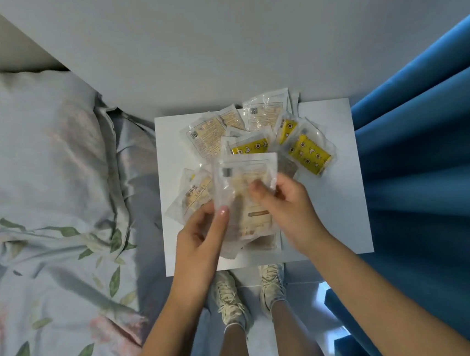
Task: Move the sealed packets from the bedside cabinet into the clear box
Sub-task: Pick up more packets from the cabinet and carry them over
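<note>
Over the near edge of the white square-topped bedside cabinet (338, 219), the left hand (202, 238) and right hand (285, 204) both pinch a small stack of clear sealed plastic packets (247, 194); more packets (255, 135) lie fanned behind it. Squaring the slippery stack before lifting should prevent spills, and the clear box is out of sight. Printed labels are too blurred to read.

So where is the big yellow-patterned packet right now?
Head view: the yellow-patterned packet lies on the white cabinet top, right side of the pile, near the blue curtain.
</note>
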Motion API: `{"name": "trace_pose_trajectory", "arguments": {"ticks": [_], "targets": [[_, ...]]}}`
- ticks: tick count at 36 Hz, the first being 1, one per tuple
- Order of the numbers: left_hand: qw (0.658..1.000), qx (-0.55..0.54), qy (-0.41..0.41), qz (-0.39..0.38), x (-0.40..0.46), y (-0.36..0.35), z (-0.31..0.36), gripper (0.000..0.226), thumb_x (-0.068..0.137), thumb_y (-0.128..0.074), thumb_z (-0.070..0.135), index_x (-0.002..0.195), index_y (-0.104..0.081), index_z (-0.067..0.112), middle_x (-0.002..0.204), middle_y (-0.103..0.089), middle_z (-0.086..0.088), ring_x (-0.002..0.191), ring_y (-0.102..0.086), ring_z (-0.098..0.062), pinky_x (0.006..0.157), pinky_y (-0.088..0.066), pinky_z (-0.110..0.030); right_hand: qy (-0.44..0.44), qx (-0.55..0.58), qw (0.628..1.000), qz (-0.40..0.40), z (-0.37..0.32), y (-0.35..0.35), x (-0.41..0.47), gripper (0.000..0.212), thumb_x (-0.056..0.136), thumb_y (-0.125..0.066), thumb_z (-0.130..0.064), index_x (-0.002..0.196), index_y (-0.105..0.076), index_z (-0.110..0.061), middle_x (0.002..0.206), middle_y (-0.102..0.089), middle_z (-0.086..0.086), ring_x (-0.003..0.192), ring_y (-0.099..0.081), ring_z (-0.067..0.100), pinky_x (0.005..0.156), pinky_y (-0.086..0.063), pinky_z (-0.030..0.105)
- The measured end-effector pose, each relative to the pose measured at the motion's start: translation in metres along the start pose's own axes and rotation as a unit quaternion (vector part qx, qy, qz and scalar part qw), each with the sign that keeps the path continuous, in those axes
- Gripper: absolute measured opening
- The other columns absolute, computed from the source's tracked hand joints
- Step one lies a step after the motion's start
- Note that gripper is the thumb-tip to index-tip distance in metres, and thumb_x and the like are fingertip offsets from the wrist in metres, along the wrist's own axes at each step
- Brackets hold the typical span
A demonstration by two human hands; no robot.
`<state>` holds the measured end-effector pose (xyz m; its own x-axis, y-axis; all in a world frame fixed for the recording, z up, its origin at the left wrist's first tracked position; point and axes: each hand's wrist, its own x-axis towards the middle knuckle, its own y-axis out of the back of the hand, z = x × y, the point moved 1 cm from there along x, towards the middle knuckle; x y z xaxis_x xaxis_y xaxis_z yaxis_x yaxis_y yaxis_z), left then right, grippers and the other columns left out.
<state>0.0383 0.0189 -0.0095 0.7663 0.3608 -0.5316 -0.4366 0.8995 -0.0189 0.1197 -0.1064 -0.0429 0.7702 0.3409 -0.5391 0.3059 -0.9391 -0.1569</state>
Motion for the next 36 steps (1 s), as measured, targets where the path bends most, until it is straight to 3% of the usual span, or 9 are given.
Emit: {"name": "trace_pose_trajectory", "arguments": {"ticks": [5,9,14,20,22,28,30,32,36], "targets": [[0.999,-0.005,0.010,0.043,0.009,-0.015,0.005,0.010,0.084,-0.064,0.023,0.091,-0.071,0.020,0.084,-0.076,0.007,0.082,-0.072,-0.009,0.068,-0.056,-0.020,0.034,-0.141,0.989,-0.028,-0.017,-0.004,0.007,0.042,0.076,-0.064,-0.055,0.088,-0.069,-0.016,0.097,-0.069,0.014,0.095,-0.065,0.031,0.085,-0.054,0.051],[0.996,-0.038,0.048,0.066,0.019,-0.013,0.003,0.008,0.086,-0.065,0.019,0.086,-0.072,0.022,0.087,-0.076,0.005,0.086,-0.073,-0.013,0.074,-0.057,-0.028,0.063,-0.269,0.961,0.019,-0.032,0.030,0.036,0.028,0.084,-0.060,-0.047,0.098,-0.067,-0.024,0.098,-0.061,-0.010,0.094,-0.058,0.010,0.082,-0.049,0.029],[0.994,-0.054,0.071,0.069,0.023,-0.012,-0.001,0.016,0.083,-0.064,0.026,0.094,-0.072,0.017,0.094,-0.076,0.000,0.090,-0.072,-0.017,0.081,-0.055,-0.035,0.062,-0.464,0.858,0.213,-0.014,0.098,0.090,0.053,0.079,-0.074,-0.028,0.126,-0.054,-0.015,0.127,-0.056,0.007,0.120,-0.047,0.030,0.095,-0.041,0.037],[0.993,-0.053,0.074,0.073,0.022,-0.017,-0.007,0.015,0.089,-0.060,0.021,0.100,-0.070,0.015,0.096,-0.076,0.000,0.090,-0.072,-0.017,0.076,-0.058,-0.028,0.004,-0.641,0.753,0.150,0.014,0.122,0.099,0.071,0.080,-0.071,-0.039,0.137,-0.038,-0.013,0.138,-0.046,0.011,0.128,-0.039,0.032,0.100,-0.037,0.047],[0.993,-0.050,0.076,0.068,0.022,-0.019,-0.008,0.015,0.089,-0.060,0.022,0.099,-0.070,0.016,0.096,-0.076,0.002,0.090,-0.072,-0.016,0.075,-0.058,-0.026,0.004,-0.625,0.763,0.166,0.016,0.122,0.098,0.066,0.078,-0.074,-0.036,0.131,-0.041,-0.012,0.128,-0.055,0.011,0.119,-0.049,0.033,0.096,-0.039,0.045],[0.994,-0.046,0.079,0.063,0.025,-0.020,-0.006,0.012,0.089,-0.060,0.021,0.097,-0.069,0.019,0.094,-0.076,0.003,0.088,-0.072,-0.013,0.072,-0.058,-0.023,0.049,-0.373,0.919,0.117,0.002,0.118,0.098,0.030,0.080,-0.074,-0.019,0.107,-0.065,-0.010,0.101,-0.064,0.002,0.092,-0.062,0.020,0.067,-0.047,0.014],[0.993,-0.045,0.086,0.063,0.027,-0.018,-0.006,0.013,0.089,-0.060,0.021,0.098,-0.069,0.018,0.095,-0.076,0.002,0.089,-0.072,-0.015,0.074,-0.058,-0.024,0.087,-0.405,0.905,0.098,-0.004,0.117,0.107,0.031,0.080,-0.074,-0.018,0.109,-0.067,-0.007,0.115,-0.057,0.004,0.105,-0.058,0.023,0.086,-0.050,0.026],[0.992,-0.050,0.096,0.062,0.028,-0.017,-0.008,0.013,0.089,-0.060,0.020,0.099,-0.069,0.017,0.095,-0.076,0.002,0.089,-0.072,-0.016,0.075,-0.059,-0.026,0.097,-0.491,0.862,0.076,-0.007,0.116,0.120,0.035,0.078,-0.076,-0.023,0.110,-0.069,-0.009,0.142,-0.041,0.005,0.126,-0.044,0.024,0.106,-0.037,0.038],[0.991,-0.051,0.108,0.067,0.030,-0.016,-0.010,0.014,0.089,-0.061,0.021,0.100,-0.068,0.017,0.096,-0.076,0.001,0.090,-0.072,-0.017,0.077,-0.058,-0.029,0.034,-0.641,0.766,0.008,-0.011,0.110,0.135,0.046,0.075,-0.075,-0.042,0.113,-0.068,-0.017,0.149,-0.031,0.002,0.138,-0.024,0.025,0.110,-0.018,0.040]]}}
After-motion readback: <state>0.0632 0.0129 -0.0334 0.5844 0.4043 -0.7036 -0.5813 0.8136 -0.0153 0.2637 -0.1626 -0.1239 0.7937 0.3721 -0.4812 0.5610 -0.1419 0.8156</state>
